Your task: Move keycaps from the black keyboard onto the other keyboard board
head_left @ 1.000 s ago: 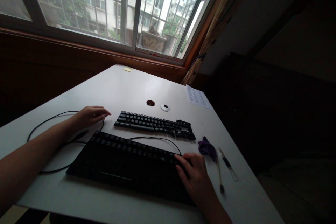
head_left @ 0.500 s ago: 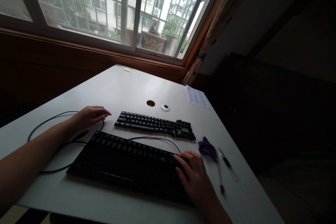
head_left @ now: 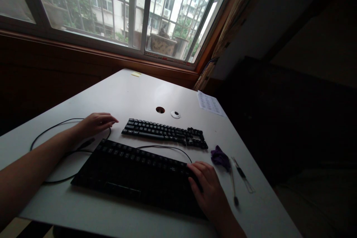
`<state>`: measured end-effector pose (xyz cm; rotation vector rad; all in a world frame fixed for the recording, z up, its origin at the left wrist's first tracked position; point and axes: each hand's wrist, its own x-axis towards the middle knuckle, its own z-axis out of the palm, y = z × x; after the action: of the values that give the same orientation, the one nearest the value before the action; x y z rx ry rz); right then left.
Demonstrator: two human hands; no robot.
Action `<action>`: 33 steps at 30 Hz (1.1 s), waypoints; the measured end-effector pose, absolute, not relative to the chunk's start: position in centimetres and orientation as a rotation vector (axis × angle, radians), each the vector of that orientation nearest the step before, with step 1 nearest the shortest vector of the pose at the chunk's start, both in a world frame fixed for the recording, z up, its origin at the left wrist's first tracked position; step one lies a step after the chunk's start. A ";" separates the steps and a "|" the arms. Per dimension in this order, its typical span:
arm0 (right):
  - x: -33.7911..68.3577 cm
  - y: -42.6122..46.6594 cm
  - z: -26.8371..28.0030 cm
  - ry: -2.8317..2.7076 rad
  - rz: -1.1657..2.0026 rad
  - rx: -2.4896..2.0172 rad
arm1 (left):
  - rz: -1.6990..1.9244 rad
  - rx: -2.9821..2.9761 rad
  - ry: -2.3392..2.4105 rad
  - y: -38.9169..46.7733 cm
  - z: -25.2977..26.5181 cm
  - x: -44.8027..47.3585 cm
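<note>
A black keyboard (head_left: 134,178) lies tilted across the front of the white desk, with keycaps along its far rows and a bare dark near part. My right hand (head_left: 208,189) rests on its right end, fingertips on the far rows and thumb apart. Loosely extended, my left hand (head_left: 97,123) is over the desk, left of a batch of loose black keycaps (head_left: 156,130) laid out in keyboard order behind the keyboard. Nothing shows between the fingers of either hand. The keyboard's cable (head_left: 55,122) loops under my left forearm and behind the keyboard.
Right of the keyboard lie a purple cloth (head_left: 220,157), a thin brush (head_left: 233,189) and a wire keycap puller (head_left: 242,174). Farther back are a round desk hole (head_left: 160,110), its white cover ring (head_left: 175,114), a printed paper (head_left: 210,103) and yellow sticky notes (head_left: 136,74).
My right hand has shifted slightly to the right along the far key rows. My left hand, the loose keycaps and the keyboard stay in place.
</note>
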<state>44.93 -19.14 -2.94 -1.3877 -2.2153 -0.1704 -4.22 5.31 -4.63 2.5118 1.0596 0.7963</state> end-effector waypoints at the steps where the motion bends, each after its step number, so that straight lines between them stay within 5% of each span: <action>1: 44.9 -19.1 -2.9 -2.213 -0.174 -1.386 | 0.798 2.512 1.060 5.3 -4.6 -4.2; 18: 46.1 -18.0 -2.3 -2.019 -0.136 -1.455 | 0.814 2.514 1.037 5.3 -4.6 -4.3; 33: 50.5 -3.0 -2.0 -2.044 -0.060 -1.603 | 0.800 2.526 1.030 5.0 -3.9 -4.0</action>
<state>50.55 -2.99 -2.04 -1.6031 -2.0435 -0.0601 -4.01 5.00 -3.85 2.5256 1.0297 0.7999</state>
